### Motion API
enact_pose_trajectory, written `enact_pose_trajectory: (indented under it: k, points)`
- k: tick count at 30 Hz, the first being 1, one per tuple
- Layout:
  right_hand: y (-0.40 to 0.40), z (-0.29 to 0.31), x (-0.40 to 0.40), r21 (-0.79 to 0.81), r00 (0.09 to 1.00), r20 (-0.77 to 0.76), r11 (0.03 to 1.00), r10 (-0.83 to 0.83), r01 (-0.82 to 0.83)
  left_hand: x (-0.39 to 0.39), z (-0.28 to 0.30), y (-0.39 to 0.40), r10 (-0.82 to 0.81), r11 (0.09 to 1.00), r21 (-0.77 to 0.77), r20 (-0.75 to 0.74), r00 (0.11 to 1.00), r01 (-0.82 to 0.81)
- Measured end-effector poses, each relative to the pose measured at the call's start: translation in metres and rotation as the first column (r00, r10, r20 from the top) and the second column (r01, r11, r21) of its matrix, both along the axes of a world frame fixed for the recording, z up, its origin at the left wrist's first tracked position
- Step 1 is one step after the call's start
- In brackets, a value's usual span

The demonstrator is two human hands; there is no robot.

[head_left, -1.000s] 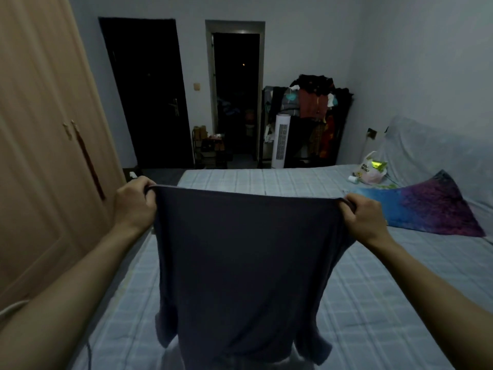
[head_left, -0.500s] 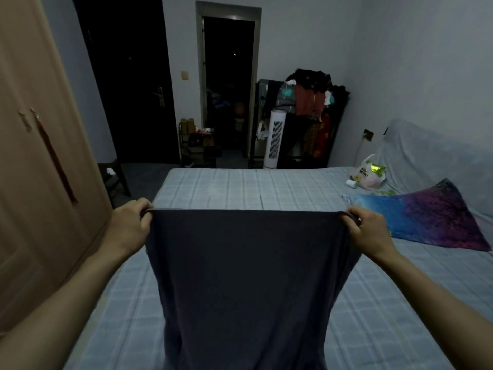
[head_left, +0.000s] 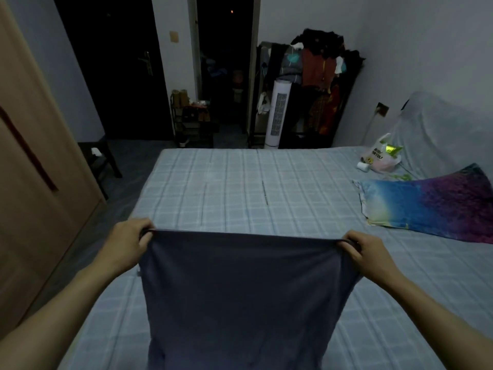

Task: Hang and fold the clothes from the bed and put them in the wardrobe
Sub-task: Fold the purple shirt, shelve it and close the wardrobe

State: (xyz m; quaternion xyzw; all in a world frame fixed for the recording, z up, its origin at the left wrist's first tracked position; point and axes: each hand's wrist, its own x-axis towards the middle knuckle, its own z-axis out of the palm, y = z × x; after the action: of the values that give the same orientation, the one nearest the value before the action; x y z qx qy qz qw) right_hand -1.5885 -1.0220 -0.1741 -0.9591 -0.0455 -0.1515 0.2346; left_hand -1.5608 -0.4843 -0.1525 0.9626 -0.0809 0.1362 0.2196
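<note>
The dark grey garment [head_left: 240, 295] has come lower toward the bed [head_left: 240, 188], its top edge pinched taut between the left hand [head_left: 128, 243] and right hand [head_left: 369, 253], probably to lay it flat for folding

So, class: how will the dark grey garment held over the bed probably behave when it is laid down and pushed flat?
Probably floppy: the dark grey garment hangs limp between the left hand and right hand. Likely light, since pinches at its top edge carry it. It may bunch when pushed across the checked bedsheet.
</note>
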Motion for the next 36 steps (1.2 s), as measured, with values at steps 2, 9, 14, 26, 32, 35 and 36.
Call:
enact_pose_trajectory:
  k: [2,9,14,26,32,35,36]
  points:
    - [-0.004,-0.008,0.023,-0.040,0.999,-0.023,0.998,0.049,-0.050,0.021,-0.009,-0.007,0.013,1.000,0.003,-0.010,1.000,-0.013]
    - [-0.006,-0.034,0.130,0.033,0.998,-0.060,0.999,-0.013,0.015,0.140,-0.020,-0.032,0.103,0.994,0.048,-0.091,0.990,-0.099]
    - [-0.001,-0.002,0.243,0.092,0.993,0.074,0.992,-0.094,0.087,0.254,0.017,-0.040,0.177,0.979,0.093,0.033,0.984,-0.180]
    - [-0.005,0.138,0.309,0.176,0.861,0.499,0.984,-0.100,0.013,0.290,0.123,-0.053,0.298,0.954,-0.144,0.461,0.836,-0.261]
    - [-0.020,0.152,0.238,0.095,0.858,0.511,0.995,-0.046,-0.003,0.215,0.122,-0.051,0.196,0.980,-0.062,0.467,0.862,-0.189]
    - [-0.027,0.144,0.193,0.054,0.876,0.481,0.999,-0.025,-0.002,0.171,0.112,-0.047,0.136,0.989,-0.007,0.452,0.881,-0.149]
    - [-0.029,0.139,0.178,0.043,0.883,0.468,0.999,-0.015,-0.005,0.155,0.108,-0.045,0.107,0.993,0.006,0.442,0.891,-0.122]
